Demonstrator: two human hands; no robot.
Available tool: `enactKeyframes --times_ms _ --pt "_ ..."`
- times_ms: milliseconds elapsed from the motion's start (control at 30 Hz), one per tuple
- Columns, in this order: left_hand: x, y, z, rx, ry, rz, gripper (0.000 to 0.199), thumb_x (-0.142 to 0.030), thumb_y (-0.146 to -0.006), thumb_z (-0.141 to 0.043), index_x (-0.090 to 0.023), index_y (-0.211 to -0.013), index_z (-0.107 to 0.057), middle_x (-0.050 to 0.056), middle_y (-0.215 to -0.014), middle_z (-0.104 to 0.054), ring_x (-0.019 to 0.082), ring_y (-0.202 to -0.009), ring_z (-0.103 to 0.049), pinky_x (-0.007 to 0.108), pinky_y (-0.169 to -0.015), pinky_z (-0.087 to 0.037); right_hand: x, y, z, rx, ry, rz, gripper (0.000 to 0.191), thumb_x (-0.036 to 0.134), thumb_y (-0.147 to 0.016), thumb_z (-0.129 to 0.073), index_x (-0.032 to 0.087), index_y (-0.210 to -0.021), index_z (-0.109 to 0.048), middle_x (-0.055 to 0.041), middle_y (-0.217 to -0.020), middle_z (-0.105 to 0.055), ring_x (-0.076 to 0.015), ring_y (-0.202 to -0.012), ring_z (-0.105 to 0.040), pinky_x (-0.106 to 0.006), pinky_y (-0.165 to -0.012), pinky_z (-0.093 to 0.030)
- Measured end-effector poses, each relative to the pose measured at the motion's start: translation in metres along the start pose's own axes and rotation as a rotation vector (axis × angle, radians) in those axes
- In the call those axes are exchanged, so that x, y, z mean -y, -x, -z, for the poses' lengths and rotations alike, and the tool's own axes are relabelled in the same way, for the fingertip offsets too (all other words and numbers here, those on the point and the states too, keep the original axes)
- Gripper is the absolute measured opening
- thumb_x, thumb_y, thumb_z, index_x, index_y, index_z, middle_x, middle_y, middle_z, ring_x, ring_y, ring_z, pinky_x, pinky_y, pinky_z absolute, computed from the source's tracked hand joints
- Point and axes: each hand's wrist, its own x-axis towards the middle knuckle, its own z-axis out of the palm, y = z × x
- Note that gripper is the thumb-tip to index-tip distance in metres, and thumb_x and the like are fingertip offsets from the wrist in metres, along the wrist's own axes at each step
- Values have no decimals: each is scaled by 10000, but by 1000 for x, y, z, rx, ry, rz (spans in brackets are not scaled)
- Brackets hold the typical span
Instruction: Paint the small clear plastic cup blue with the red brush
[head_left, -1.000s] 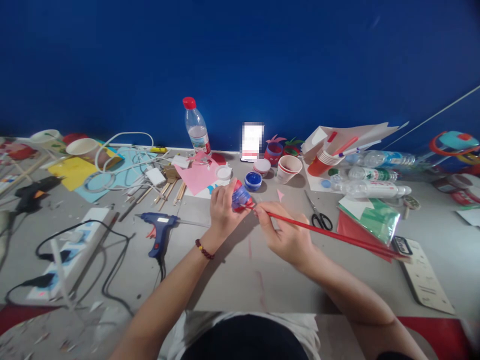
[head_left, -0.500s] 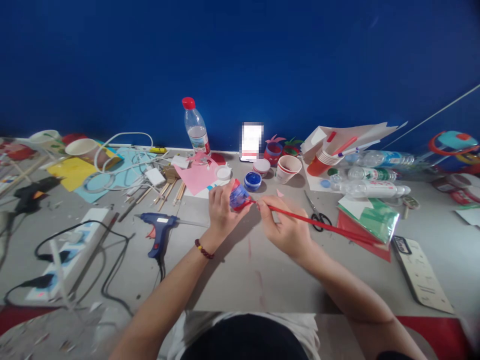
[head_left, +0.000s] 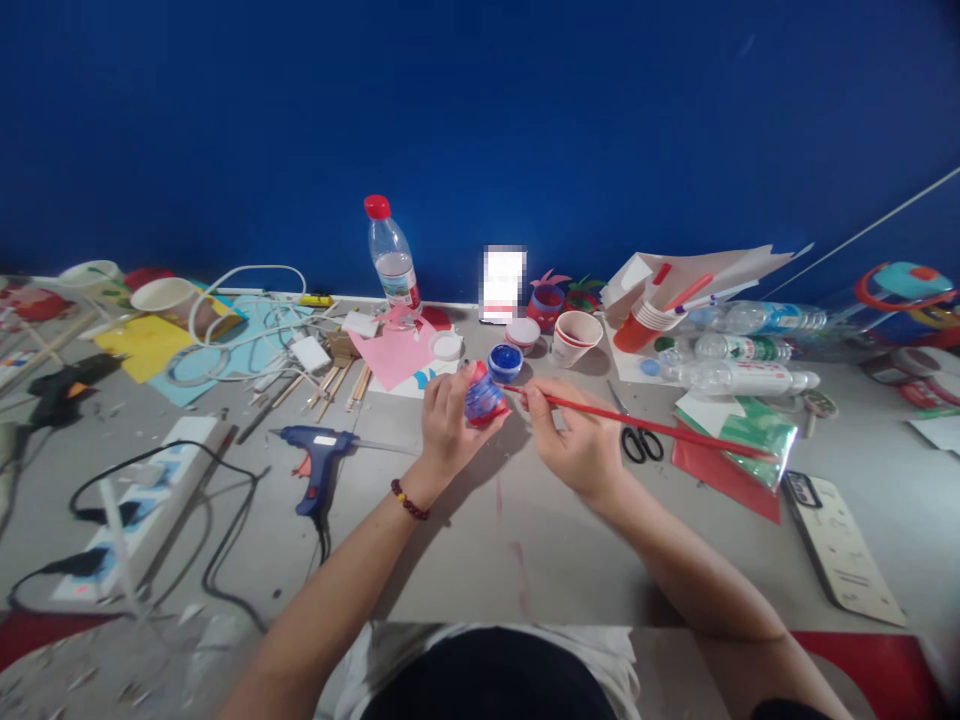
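Observation:
My left hand (head_left: 450, 415) is closed around a small red cup-like piece (head_left: 484, 397) smeared with blue paint, held above the table. In my right hand (head_left: 574, 440) is a long red-handled paintbrush (head_left: 652, 424), pinched near its tip end. The brush tip meets or nearly meets the right side of the painted piece; I cannot tell whether it touches. Just behind stands an open jar of blue paint (head_left: 505, 362). A pink-lidded jar (head_left: 522, 334) and stacked paper cups (head_left: 576, 338) are close to it.
A blue glue gun (head_left: 319, 460) and a power strip (head_left: 146, 510) with cords lie left. A red-capped bottle (head_left: 391, 260) and a phone (head_left: 503, 283) stand by the wall. Black scissors (head_left: 641, 445), plastic bottles (head_left: 750, 378) and another phone (head_left: 844, 550) lie right.
The painted piece has turned in my left hand and shifted slightly right. The brush's far end has swung up and away from me, with my right hand moving slightly.

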Motion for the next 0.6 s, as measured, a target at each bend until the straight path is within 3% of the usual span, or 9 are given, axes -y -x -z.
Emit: enactKeyframes --times_ms 167,300,467,600 --pt "2 2 -4 -11 16 -10 806 -444 -815 -730 -181 -1463 -329 137 -1121 -657 256 -933 -595 435 -903 -450 21 6 3 58 -54 41 135 153 -933 -527 211 -926 -649 -37 -770 -745 -163 -658 -678 -274 -616 -515" --pt "2 1 -2 12 34 27 819 -462 -814 -725 -204 -1468 -306 141 -1166 -646 259 -967 -602 444 -902 -469 29 -8 14 -27 -121 70 209 170 -951 -483 227 -821 -638 -16 -669 -715 -149 -571 -663 -264 -536 -524" --pt "1 -2 2 76 200 225 913 -461 -749 -792 -211 -1471 -292 133 -1216 -619 268 -1109 -595 467 -975 -477 0 -24 25 -203 -294 -156 176 275 -952 -543 229 -864 -688 -22 -725 -728 -175 -631 -709 -328 -604 -598" --pt "1 -3 0 56 306 277 960 -433 -724 -819 -253 -1484 -262 115 -1229 -609 269 -1134 -607 512 -1011 -473 -34 -27 20 -171 -490 -286 196 337 -962 -554 216 -950 -708 -44 -819 -732 -179 -693 -724 -334 -610 -619"
